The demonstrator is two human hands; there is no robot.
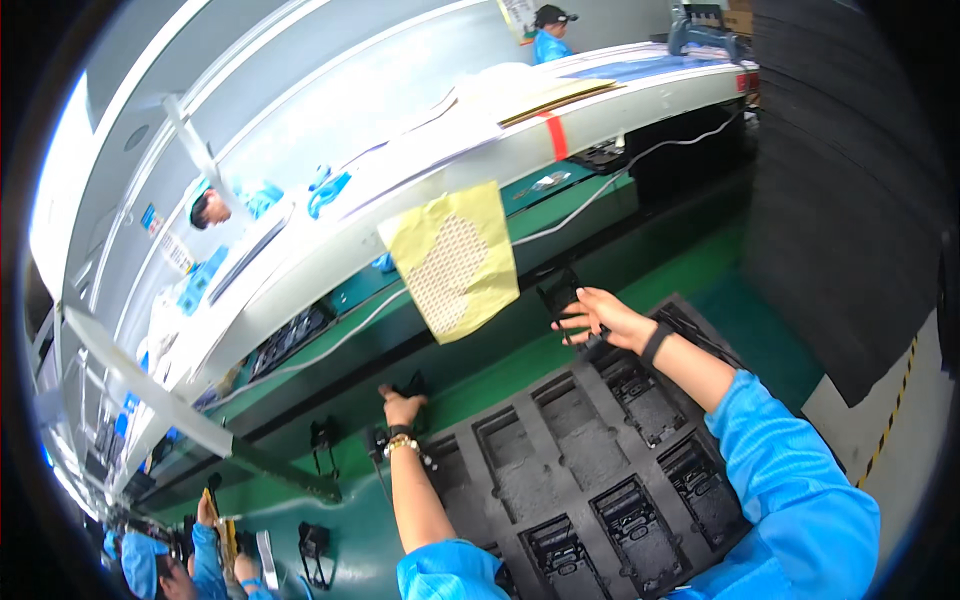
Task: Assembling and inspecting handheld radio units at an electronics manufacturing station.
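My right hand (pixel 612 318), a dark band at its wrist, pinches a thin black plastic frame (pixel 560 294) above the far edge of a black foam tray (pixel 520 402). At the tray's far left corner, my left hand (pixel 402 408) is closed on a small black plastic part (pixel 413 384), mostly hidden behind its fingers. Another dark part (pixel 378 440) sits beside my left wrist. Several tray pockets hold black plastic parts, such as a frame-shaped part (pixel 637 522) in the near row. Other pockets, such as a far-row pocket (pixel 515 455), show bare foam.
Loose black parts (pixel 315 548) lie on the green surface to the left. A yellow sheet (pixel 455 262) hangs from the long white bench (pixel 430 180) ahead. A white cable (pixel 575 212) runs along it. A black curtain (pixel 850 190) hangs at right. Co-workers (pixel 165 570) are nearby.
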